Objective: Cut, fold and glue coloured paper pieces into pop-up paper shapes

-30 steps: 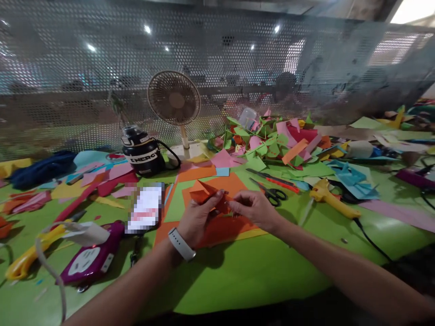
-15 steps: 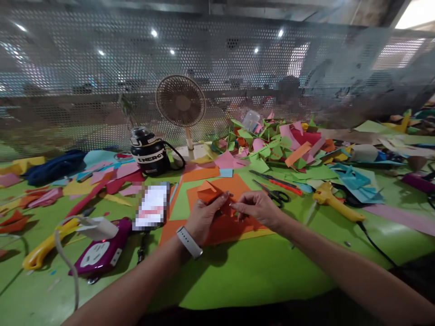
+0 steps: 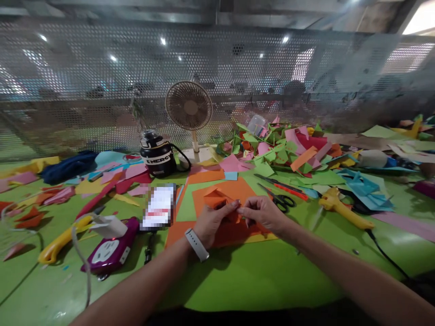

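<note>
My left hand [image 3: 215, 222], with a pale watch strap [image 3: 196, 245] on the wrist, is closed around a folded piece of orange paper [image 3: 215, 197]. Close beside it on the right, my right hand [image 3: 261, 213] pinches at the right side of the same piece, thumb against fingers; part of the paper there is hidden by the fingers. Both hands are just above a stack of orange sheets [image 3: 180, 233] and green paper on the green table. Scissors [image 3: 283, 201] with black handles lie to the right of my right hand.
A yellow glue gun [image 3: 345, 213] lies right, another yellow tool [image 3: 61, 242] left. Nearby are a purple power strip [image 3: 115, 251] with cables, a phone [image 3: 159, 206], a black bottle [image 3: 157, 156] and a fan [image 3: 190, 107]. Paper scraps [image 3: 275, 145] are heaped at the back.
The whole view has shifted, so everything appears slightly further right and lower. My hands still hold the orange paper, with the right fingers close to the left thumb.
</note>
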The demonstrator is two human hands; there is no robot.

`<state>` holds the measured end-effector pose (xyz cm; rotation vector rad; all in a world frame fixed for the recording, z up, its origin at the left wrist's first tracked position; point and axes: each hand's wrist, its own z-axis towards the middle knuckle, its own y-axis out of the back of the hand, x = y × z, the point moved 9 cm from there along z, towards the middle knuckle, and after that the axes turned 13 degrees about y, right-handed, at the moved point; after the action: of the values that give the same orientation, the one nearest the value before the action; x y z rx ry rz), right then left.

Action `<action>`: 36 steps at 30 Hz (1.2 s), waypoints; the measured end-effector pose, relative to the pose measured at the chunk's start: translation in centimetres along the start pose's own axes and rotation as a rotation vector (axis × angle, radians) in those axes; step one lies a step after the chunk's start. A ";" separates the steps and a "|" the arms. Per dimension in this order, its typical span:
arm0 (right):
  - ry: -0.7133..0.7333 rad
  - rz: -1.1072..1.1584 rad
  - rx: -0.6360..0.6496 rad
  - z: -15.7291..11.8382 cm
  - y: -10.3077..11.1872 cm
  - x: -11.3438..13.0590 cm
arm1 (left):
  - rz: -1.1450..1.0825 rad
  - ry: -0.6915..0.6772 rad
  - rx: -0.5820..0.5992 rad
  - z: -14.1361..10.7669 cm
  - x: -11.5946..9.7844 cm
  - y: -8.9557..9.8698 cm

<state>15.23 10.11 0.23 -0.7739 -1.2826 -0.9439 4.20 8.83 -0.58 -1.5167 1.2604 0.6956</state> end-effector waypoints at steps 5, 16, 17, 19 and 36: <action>-0.016 0.011 -0.006 0.2 0.0 0.0 | -0.058 -0.007 -0.006 0.1 0.1 0.0; -0.006 -0.023 0.091 0.2 -0.8 -0.2 | -0.192 0.004 -0.017 0.6 0.5 0.4; 0.007 -0.024 0.091 0.3 -0.8 -0.1 | -0.214 0.010 -0.024 0.5 0.5 0.4; 0.025 -0.040 0.103 0.3 -0.9 0.0 | -0.248 0.022 -0.032 0.5 0.6 0.3; 0.111 -0.067 0.065 0.1 -0.2 1.4 | -0.097 -0.040 0.000 0.4 -0.3 0.0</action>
<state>15.06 9.93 1.64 -0.6228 -1.2423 -0.9806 4.17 9.27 -0.43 -1.5459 1.1491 0.6588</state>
